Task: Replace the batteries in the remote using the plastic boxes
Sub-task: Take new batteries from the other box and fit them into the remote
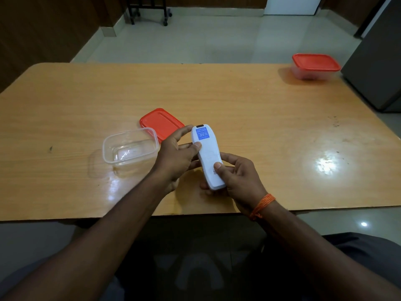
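Item, fingers: our left hand (173, 157) grips the upper half of the white remote (207, 158), thumb on its back, fingertips at its far edge. Our right hand (236, 179) clasps the lower half, thumb pressed on the back cover, fingers wrapped beneath.

Item, remote: held back-side up just above the near table edge, a blue label (202, 133) near its top end. Back cover appears closed.

Item, wrist: an orange thread band (261, 206) on our right wrist.

Item, surroundings: a clear plastic box (130, 149), open, sits just left of our left hand, which partly hides its right corner. Its red lid (161, 122) lies flat behind it, touching or nearly so. A second box with red lid on (315, 66) stands well apart at the far right corner of the wooden table (260, 118).
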